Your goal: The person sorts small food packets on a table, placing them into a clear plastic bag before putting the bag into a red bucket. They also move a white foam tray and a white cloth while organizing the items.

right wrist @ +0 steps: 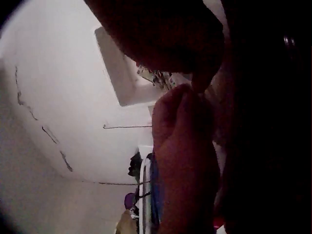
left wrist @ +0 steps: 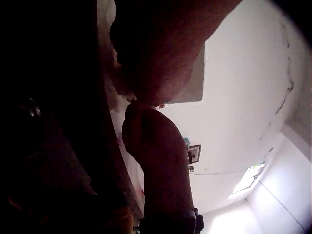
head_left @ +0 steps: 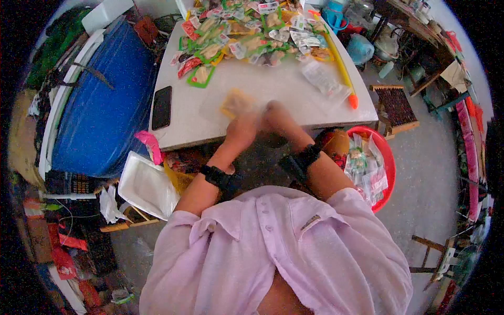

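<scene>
Just over the table's near edge, both hands are brought close together. A clear plastic packet with yellowish contents, blurred by motion, lies just beyond the left hand. That hand's curled fingers pinch the packet's near edge. Beside it, the right hand has its fingers curled at the same edge, its tips meeting those of the left. In the right wrist view the left hand shows bent fingers with the thumb against them. Dark shadow hides the packet in both wrist views.
Many small food packets are heaped across the back of the white table. A phone lies at left, a clear bag and yellow stick at right. Below stand a red basin of packets and a white foam box.
</scene>
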A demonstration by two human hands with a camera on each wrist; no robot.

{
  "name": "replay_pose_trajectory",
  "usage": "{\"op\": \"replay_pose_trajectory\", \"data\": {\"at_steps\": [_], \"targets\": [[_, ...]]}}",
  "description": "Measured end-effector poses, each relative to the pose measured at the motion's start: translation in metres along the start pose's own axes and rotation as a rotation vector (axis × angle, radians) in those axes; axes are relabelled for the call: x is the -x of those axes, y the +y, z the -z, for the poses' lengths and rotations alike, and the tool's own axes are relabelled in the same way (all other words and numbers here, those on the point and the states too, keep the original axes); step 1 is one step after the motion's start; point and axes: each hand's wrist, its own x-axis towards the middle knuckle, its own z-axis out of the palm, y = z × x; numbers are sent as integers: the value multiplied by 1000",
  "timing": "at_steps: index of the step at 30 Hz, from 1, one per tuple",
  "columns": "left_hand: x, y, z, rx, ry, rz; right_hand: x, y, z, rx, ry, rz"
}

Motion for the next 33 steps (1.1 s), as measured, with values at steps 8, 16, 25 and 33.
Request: {"op": "replay_pose_trajectory", "data": {"at_steps": [8, 16, 25, 33], "targets": [[-29, -10, 24, -104, -230, 9, -3, 26, -19, -429, 356, -182], [-135, -43, 17, -362, -6, 26, 9, 44, -25, -194, 469, -40], [-202, -59, -11, -680, 68, -167, 10, 36, -19, -236, 481, 33], [-201, -61, 7, -545, 107, -83, 12, 34, -17, -240, 505, 90]]}}
